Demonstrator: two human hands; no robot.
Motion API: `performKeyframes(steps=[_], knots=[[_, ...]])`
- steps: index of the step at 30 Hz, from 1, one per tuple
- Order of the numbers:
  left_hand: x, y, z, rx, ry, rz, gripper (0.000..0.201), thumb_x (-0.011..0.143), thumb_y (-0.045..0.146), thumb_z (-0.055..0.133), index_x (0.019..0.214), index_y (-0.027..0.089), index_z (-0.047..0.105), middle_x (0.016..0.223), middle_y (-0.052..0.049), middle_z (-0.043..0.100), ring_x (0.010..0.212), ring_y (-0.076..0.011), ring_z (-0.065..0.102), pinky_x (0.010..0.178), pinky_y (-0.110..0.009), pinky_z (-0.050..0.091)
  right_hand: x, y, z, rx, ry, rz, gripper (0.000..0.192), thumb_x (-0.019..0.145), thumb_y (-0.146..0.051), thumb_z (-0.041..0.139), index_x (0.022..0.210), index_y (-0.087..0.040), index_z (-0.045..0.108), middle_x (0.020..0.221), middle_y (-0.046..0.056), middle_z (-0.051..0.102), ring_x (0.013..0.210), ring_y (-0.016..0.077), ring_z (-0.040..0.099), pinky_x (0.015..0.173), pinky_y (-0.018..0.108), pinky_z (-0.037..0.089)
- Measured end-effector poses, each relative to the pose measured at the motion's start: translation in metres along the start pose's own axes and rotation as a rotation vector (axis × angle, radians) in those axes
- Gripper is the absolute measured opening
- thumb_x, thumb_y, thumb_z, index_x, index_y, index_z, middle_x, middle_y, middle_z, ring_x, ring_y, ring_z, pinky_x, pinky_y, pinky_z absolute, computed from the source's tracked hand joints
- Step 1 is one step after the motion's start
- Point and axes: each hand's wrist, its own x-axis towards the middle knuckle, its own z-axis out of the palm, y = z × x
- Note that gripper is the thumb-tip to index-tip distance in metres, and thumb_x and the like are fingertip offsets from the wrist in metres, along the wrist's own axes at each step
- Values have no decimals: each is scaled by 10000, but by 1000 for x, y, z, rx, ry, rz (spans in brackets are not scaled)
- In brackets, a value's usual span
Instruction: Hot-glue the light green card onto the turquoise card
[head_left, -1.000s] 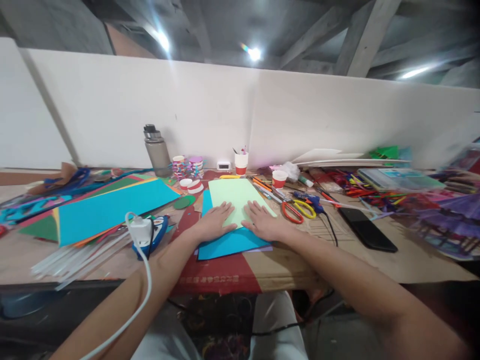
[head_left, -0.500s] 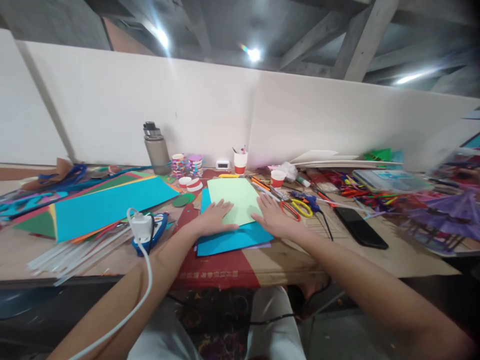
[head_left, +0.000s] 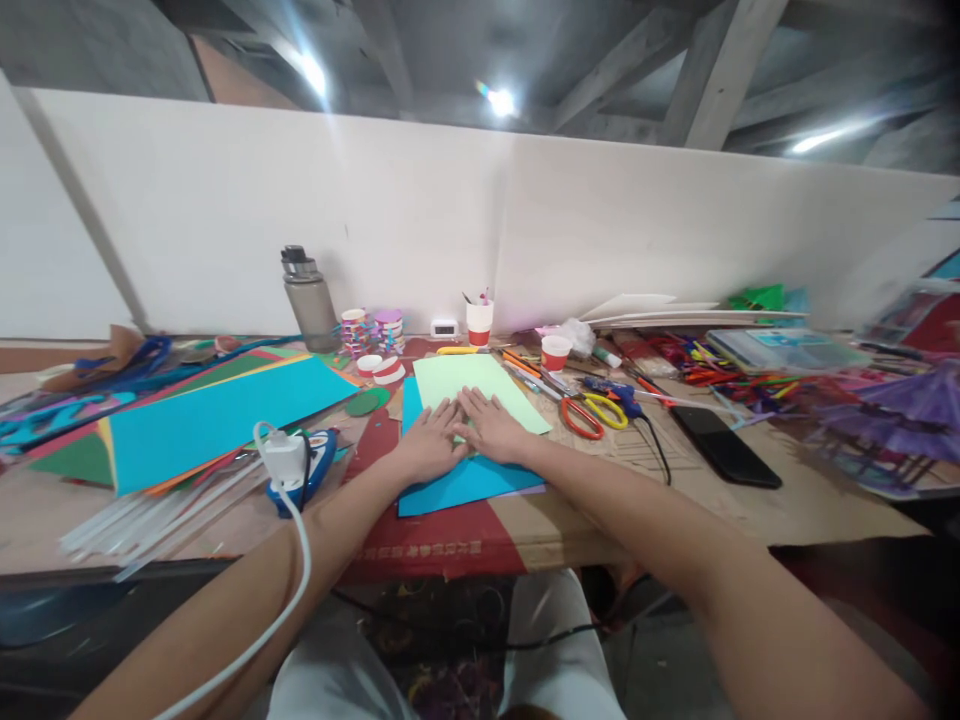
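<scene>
A light green sheet of paper [head_left: 484,385] lies on a blue sheet [head_left: 465,478] at the middle of the table. My left hand [head_left: 429,440] presses flat on the green sheet's near left part, fingers spread. Beside it my right hand [head_left: 491,427] lies flat on the same sheet, and the fingertips of the two hands touch. Neither hand grips anything.
Red-handled and yellow-handled scissors [head_left: 592,412], a blue glue gun [head_left: 619,398], pens and a black phone [head_left: 725,446] lie to the right. Another glue gun with a white plug [head_left: 292,462], glue sticks and a stack of coloured sheets [head_left: 202,415] lie left. A bottle [head_left: 307,297], tape rolls and cups stand by the white wall.
My right hand has slid left from the green sheet's right edge to its middle, meeting my left hand. The left hand has hardly moved.
</scene>
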Motion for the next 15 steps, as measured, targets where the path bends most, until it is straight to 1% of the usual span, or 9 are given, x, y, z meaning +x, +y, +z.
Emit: performKeyframes(steps=[3,6,9,11,13,14,15], knots=[[-1,0,-2,-21,-7,-2,795,889,612,270,1485,89,207,1545,-130,148,1437,-264,73,1144,-444,82,-14,19,-10,-64,-41,63,733,939,-549,137,1496,-73,132,1557,132,92,1438,239,42,1135,467,92],[-4,-2,-1,-33,-10,-22,871,854,680,278,1489,90,189,1546,-137,137,1436,-278,73,1137,-471,67,-23,36,-14,-113,-43,120,740,938,-549,138,1493,-59,141,1553,144,109,1435,256,75,1130,483,91],[-7,-7,2,-34,-18,-57,923,825,717,284,1496,97,152,1550,-132,110,1436,-299,46,1122,-524,15,-25,42,-13,-147,-42,127,752,930,-566,162,1491,-65,156,1551,141,128,1433,257,96,1130,469,89],[-9,-12,-1,-53,-41,-74,944,803,729,317,1498,112,151,1552,-131,100,1434,-316,29,1112,-547,-1,-25,42,-12,-155,-38,122,749,929,-569,169,1490,-72,170,1549,137,145,1432,252,103,1131,452,85],[-10,-19,-10,-103,-87,-95,989,747,745,412,1488,123,207,1548,-146,117,1428,-347,43,1105,-560,18,-24,41,-12,-161,-35,115,740,931,-566,176,1485,-77,190,1547,138,162,1431,253,112,1130,447,84],[-9,-22,-17,-148,-130,-101,1026,690,751,492,1471,127,264,1540,-162,145,1419,-374,75,1099,-569,42,-24,41,-12,-163,-35,111,736,932,-564,181,1482,-76,200,1545,141,168,1429,257,121,1128,449,90],[-6,-26,-25,-182,-150,-96,1090,572,740,622,1429,122,356,1515,-187,228,1404,-412,107,1093,-577,55,-24,40,-12,-165,-35,109,732,933,-561,186,1479,-75,210,1544,145,174,1427,262,132,1125,454,99]])
